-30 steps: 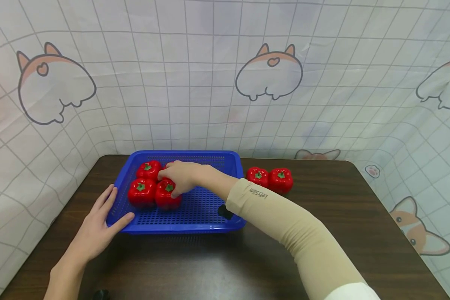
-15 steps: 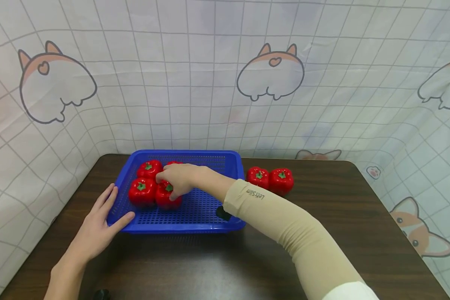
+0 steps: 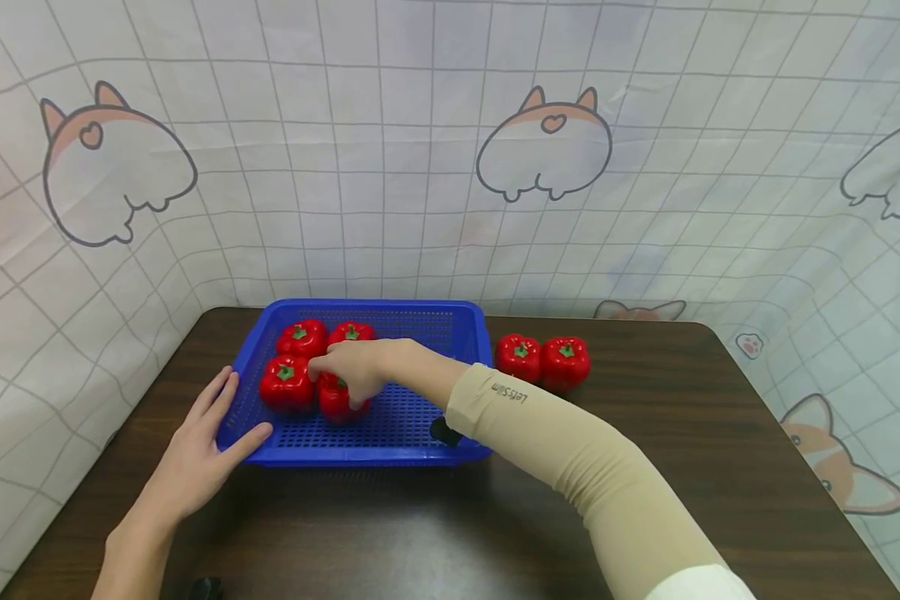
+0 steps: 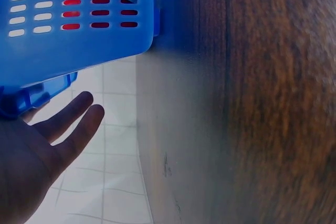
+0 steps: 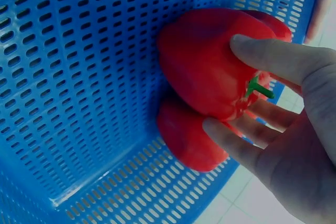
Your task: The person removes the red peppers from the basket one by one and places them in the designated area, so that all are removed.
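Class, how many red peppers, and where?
6. In basket: back-left pepper, back-right pepper, front-left pepper, front-right pepper. On table: left pepper, right pepper. Sleeve may hide more.

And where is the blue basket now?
In the head view, the blue basket sits left of centre on the table, between the left hand and two red peppers.

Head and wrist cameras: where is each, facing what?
Head: worn on head, facing forward and down at blue basket; left hand, right hand, forearms show.
Left wrist: on that wrist, facing the basket's perforated side; left hand shows.
Right wrist: on that wrist, facing red peppers in the basket; right hand shows, apparently left fingers too.
Both wrist views share the basket.
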The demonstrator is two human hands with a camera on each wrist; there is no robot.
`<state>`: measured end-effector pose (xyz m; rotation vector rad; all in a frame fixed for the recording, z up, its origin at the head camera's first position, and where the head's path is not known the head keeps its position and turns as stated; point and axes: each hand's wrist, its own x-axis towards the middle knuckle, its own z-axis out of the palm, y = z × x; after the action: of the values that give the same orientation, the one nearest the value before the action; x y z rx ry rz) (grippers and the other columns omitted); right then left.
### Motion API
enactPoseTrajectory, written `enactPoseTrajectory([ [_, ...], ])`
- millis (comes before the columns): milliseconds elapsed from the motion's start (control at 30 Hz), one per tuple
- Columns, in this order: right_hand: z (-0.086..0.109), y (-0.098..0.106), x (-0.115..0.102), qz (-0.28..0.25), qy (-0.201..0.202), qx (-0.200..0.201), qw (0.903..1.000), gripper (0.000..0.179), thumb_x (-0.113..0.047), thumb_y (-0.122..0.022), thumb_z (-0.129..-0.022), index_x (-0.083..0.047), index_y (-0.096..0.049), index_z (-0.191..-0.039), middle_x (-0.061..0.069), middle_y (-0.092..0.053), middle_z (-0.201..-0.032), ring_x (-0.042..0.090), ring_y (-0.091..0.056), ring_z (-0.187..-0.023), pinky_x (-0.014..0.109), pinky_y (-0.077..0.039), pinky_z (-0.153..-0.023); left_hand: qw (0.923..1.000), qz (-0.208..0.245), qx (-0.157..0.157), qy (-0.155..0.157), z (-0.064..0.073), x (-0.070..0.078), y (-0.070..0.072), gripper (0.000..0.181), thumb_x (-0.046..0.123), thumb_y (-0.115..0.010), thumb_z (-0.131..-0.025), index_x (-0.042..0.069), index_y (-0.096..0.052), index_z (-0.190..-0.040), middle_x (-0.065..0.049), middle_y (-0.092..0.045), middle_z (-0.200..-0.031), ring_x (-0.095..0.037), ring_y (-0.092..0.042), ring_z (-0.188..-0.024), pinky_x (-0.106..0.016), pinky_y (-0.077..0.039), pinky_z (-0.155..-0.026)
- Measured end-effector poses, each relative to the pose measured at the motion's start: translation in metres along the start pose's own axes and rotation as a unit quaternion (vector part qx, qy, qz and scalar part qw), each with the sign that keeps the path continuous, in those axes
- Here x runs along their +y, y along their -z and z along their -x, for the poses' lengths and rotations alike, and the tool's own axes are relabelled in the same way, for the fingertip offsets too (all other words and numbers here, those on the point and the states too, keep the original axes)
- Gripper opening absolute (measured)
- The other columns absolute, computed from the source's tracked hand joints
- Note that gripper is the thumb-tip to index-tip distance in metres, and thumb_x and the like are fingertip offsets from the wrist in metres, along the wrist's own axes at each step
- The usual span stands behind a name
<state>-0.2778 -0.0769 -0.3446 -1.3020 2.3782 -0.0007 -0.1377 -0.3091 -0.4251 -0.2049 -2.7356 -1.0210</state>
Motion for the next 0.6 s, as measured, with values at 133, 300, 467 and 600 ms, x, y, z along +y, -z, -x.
enactPoseTrajectory([
  [133,0.001,-0.002,0.0,-0.002,-0.002,-0.001,1.0,0.063,-0.014,-0.078,-0.091,-0.026,-0.052,-0.147,-0.002,-0.054,-0.131,0.012,-0.046,-0.114,0.026,-0.053,-0.084,1.0,-0.003,0.001,0.002,-0.001,0.0,-0.001,0.089,0.042,-0.067,-0.098,0.005,-0.019,-0.163,-0.017,-0.013,-0.17,-0.056,-0.023,-0.146,-0.079,-0.026,-0.104],
  [300,0.005,-0.002,0.002,0.008,-0.002,-0.006,0.9999,0.061,-0.014,-0.078,-0.091,-0.024,-0.053,-0.146,-0.003,-0.054,-0.127,0.011,-0.046,-0.112,0.024,-0.053,-0.081,1.0,0.0,-0.002,0.005,-0.001,0.0,-0.002,0.09,0.042,-0.067,-0.098,0.005,-0.019,-0.164,-0.016,-0.012,-0.17,-0.056,-0.022,-0.146,-0.079,-0.026,-0.104],
  [467,0.013,0.0,0.006,0.013,0.0,-0.008,0.9999,0.061,-0.012,-0.079,-0.089,-0.021,-0.054,-0.144,-0.003,-0.056,-0.124,0.011,-0.048,-0.11,0.023,-0.053,-0.078,1.0,0.005,0.002,0.002,-0.001,-0.001,-0.002,0.089,0.041,-0.068,-0.098,0.005,-0.019,-0.163,-0.015,-0.011,-0.17,-0.055,-0.022,-0.146,-0.079,-0.025,-0.105],
  [600,0.022,0.002,0.009,0.015,0.009,-0.004,0.9998,0.059,-0.01,-0.079,-0.09,-0.021,-0.054,-0.142,-0.002,-0.057,-0.127,0.012,-0.048,-0.114,0.024,-0.054,-0.08,0.9999,0.009,0.008,-0.002,0.0,-0.002,-0.002,0.089,0.04,-0.069,-0.098,0.005,-0.02,-0.163,-0.013,-0.011,-0.171,-0.054,-0.02,-0.147,-0.078,-0.023,-0.106],
])
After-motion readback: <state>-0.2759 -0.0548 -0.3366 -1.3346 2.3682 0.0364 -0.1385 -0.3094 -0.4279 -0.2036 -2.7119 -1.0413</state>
